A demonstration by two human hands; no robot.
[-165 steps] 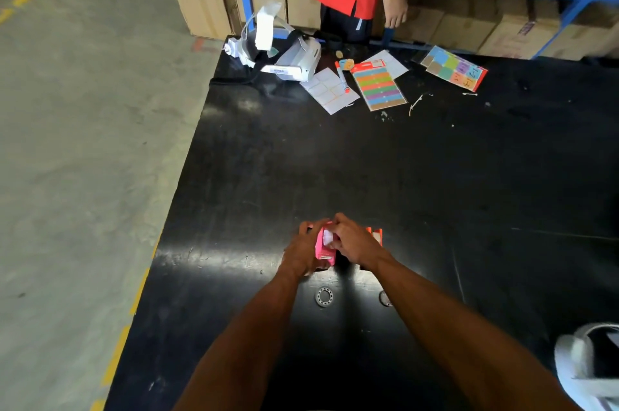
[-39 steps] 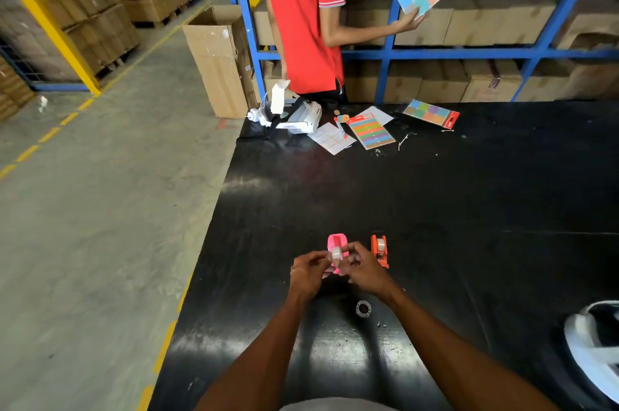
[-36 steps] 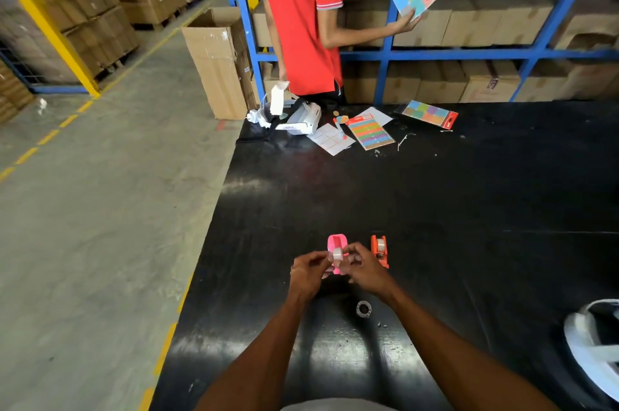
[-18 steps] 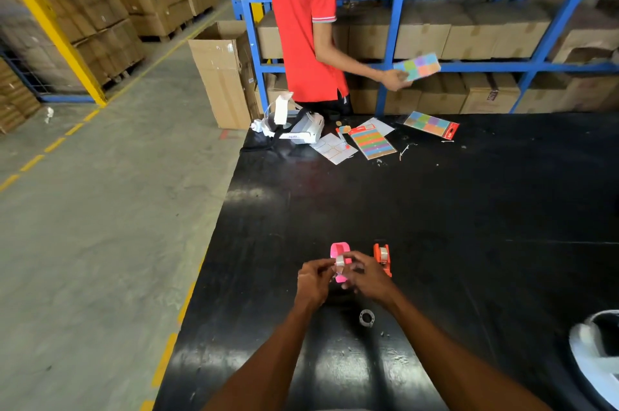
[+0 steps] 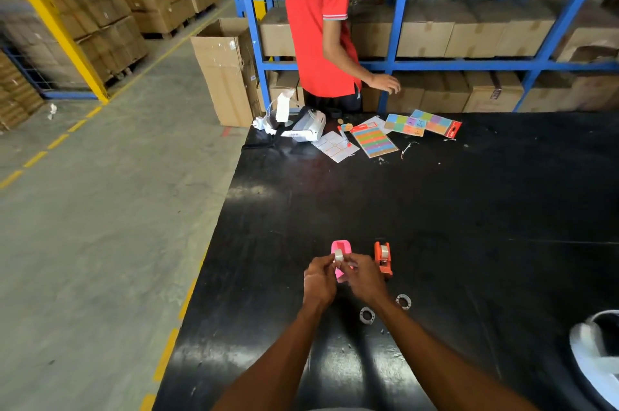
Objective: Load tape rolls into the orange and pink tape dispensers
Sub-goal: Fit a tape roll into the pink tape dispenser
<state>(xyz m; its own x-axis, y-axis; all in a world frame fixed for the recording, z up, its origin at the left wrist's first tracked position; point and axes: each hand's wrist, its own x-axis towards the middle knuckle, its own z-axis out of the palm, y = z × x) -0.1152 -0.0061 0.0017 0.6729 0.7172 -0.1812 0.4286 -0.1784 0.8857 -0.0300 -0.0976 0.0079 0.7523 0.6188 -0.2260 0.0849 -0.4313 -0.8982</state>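
Observation:
A pink tape dispenser (image 5: 341, 247) lies on the black table (image 5: 435, 209), partly hidden behind my fingers. Just above it I hold a small clear tape roll (image 5: 338, 256) between both hands. My left hand (image 5: 319, 280) pinches the roll from the left and my right hand (image 5: 363, 276) grips it from the right. An orange tape dispenser (image 5: 383, 257) with a roll seated in it stands to the right of my right hand. Two small ring-shaped cores (image 5: 367, 315) (image 5: 403, 302) lie on the table near my right forearm.
At the far table edge lie a white headset (image 5: 303, 126), coloured sticker sheets (image 5: 376, 140) and a colour-block pack (image 5: 423, 122). A person in a red shirt (image 5: 316, 21) stands there, before blue shelves of cartons. The table's left edge drops to the floor. A white object (image 5: 594, 347) sits bottom right.
My hands stay over the pink dispenser holding the roll. The view has tilted upward. The person in red has lowered the colour sheet; it now lies on the table.

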